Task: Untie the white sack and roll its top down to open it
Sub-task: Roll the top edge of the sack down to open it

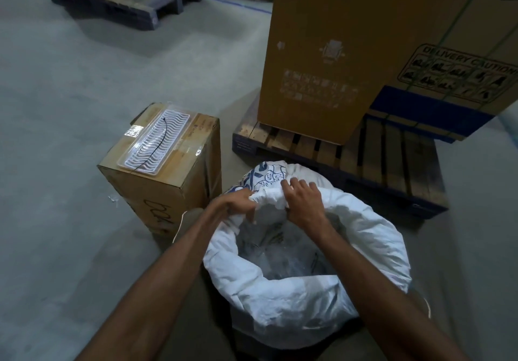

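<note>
Where a tall cardboard carton (364, 38) stands on a wooden pallet (378, 147), the open white sack (302, 290) sits upright on the concrete floor just before it, beside a smaller cardboard box (168, 181); left hand (238, 199) and right hand (301, 198) both curl around its rolled far rim.

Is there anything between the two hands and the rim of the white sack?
Nothing visible. The left hand and right hand already grip the far rolled rim of the white sack, which is open.
</note>
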A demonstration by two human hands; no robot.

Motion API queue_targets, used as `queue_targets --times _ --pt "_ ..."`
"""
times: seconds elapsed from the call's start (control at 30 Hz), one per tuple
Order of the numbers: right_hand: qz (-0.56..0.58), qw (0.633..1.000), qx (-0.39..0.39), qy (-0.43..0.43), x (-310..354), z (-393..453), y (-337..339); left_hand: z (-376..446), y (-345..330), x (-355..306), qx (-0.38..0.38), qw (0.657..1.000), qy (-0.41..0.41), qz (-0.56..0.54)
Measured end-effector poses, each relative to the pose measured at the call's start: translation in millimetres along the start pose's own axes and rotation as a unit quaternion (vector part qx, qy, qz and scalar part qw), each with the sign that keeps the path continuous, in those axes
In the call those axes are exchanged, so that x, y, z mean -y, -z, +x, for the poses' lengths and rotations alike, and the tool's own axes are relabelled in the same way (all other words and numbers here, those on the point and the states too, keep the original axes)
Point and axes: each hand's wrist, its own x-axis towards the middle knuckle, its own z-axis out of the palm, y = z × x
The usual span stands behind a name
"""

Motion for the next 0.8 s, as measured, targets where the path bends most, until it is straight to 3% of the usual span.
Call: queue_targets --times 0.07,0.1,0.2,0.27,0.33,0.43,0.5,0.57,0.63,0.73,0.8 --pt "0.04 0.998 0.022 -0.047 1 -4 5 4 -7 1 -0.036 0.997 -0.019 0.064" --pt "0.076 0.993 0.054 -0.079 1 -4 10 7 -16 -2 -0.093 0.989 -0.032 0.112" --pt "0.147 0.96 0.195 -0.136 -8 5 30 4 -51 -23 -0.297 0.911 -0.122 0.26" --pt "0.176 0.932 0.284 -0.137 -17 11 45 7 -67 -31 -0.317 0.882 -0.173 0.302" --pt "0.187 0.917 0.326 -0.137 -25 14 53 13 -76 -31 -0.307 0.883 -0.172 0.309" --pt "0.206 0.926 0.288 -0.128 -28 5 40 18 -77 -36 -0.299 0.912 -0.147 0.238" --pt "0.155 0.964 0.19 -0.101 -23 -13 22 19 -66 -42 -0.244 0.939 -0.105 0.219" --pt "0.049 0.992 0.057 -0.1 -16 -35 3 19 -46 -45 -0.136 0.967 -0.075 0.203" --pt "0.027 0.989 -0.019 -0.141 -10 -52 -7 23 -25 -47 -0.022 0.982 -0.067 0.177" --pt "0.092 0.98 0.013 -0.178 -12 -56 -10 28 -18 -47 0.007 0.98 -0.067 0.187" --pt "0.129 0.973 0.063 -0.183 -18 -52 -2 20 -33 -48 -0.097 0.96 -0.09 0.245"
